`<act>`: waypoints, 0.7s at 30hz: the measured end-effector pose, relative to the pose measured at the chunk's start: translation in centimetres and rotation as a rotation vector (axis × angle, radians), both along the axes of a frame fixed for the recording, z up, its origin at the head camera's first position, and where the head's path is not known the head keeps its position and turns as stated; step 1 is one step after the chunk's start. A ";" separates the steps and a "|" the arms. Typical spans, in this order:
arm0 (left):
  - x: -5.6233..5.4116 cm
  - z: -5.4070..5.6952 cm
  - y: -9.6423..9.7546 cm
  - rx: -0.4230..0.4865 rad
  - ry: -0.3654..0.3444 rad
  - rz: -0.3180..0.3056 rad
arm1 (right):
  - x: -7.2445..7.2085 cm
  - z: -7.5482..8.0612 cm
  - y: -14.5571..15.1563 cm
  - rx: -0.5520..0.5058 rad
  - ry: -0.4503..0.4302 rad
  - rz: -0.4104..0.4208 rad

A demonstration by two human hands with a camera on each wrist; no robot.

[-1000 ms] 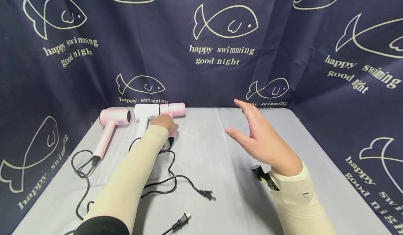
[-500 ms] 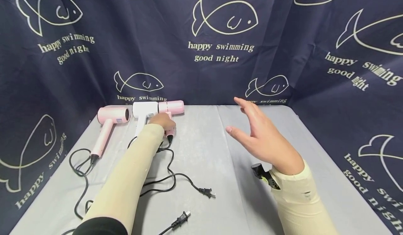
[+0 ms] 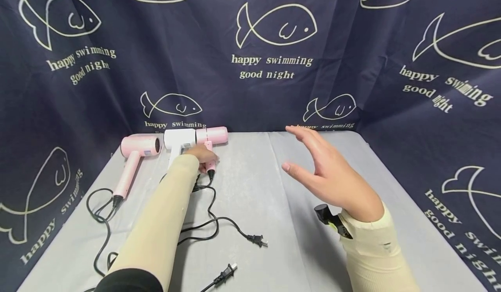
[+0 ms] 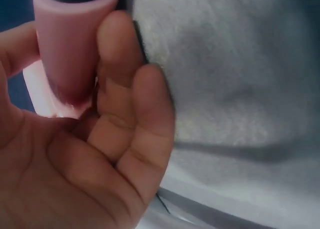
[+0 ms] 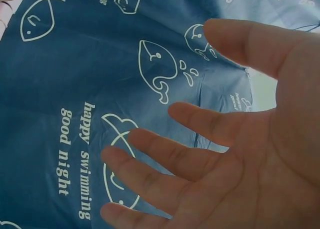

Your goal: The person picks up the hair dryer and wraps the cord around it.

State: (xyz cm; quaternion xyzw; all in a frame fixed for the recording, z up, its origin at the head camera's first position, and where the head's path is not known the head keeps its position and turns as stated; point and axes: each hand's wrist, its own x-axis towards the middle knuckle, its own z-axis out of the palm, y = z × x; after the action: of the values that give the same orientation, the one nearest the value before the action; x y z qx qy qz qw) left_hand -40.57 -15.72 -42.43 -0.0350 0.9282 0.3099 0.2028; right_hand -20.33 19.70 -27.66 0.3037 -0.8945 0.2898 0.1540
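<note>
Pink hair dryer (image 3: pixel 217 135), rightmost of three, at the far left of the grey desk (image 3: pixel 254 187). Left hand (image 3: pixel 200 153) is around its handle: thumb side one way, bent fingers the other; can't tell how firm. Right hand (image 3: pixel 332 179) is raised, fingers spread, holding nothing, well apart from the left.

Main risk: knocking the white hair dryer (image 3: pixel 179 139). Pink barrel's back end looks right up against its front; touching or just overlapping, can't tell. A leftward push or twist would likely shove it, maybe into the other pink dryer (image 3: pixel 140 146). Lifting the hand off carelessly could tip or swing the handle, since fingers sit both sides of it.

Cord (image 3: pixel 235 223) is looped near the left forearm; a sleeve snag could drag dryer and plug (image 3: pixel 257 240). Nearer plug (image 3: pixel 225 274) is close to that forearm too. With the right hand off, nothing steadies the barrel if it rolls.
</note>
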 end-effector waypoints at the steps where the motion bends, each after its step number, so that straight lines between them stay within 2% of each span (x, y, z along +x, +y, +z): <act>1: -0.1 -0.1 -0.1 0.006 -0.005 -0.004 | 0.0 0.0 0.0 0.005 0.004 0.004; 8: -0.4 -0.6 -0.2 -0.032 -0.019 -0.037 | 0.7 0.2 -0.1 0.009 0.069 0.055; 13: -0.5 -0.2 0.1 -0.005 -0.012 -0.024 | 1.0 0.5 -0.2 0.024 0.090 0.063; 17: -0.1 0.1 0.0 -0.014 -0.009 -0.020 | 1.0 0.8 -0.3 0.052 0.101 0.084; 21: 0.4 0.0 0.0 -0.057 0.003 -0.056 | 1.0 0.8 -0.3 0.084 0.102 0.098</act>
State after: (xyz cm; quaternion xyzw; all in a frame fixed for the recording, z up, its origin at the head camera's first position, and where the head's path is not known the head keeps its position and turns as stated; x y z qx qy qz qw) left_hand -40.14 -15.75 -42.44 -0.0143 0.9375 0.2778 0.2089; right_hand -19.30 19.38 -26.88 0.3677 -0.8808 0.2435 0.1722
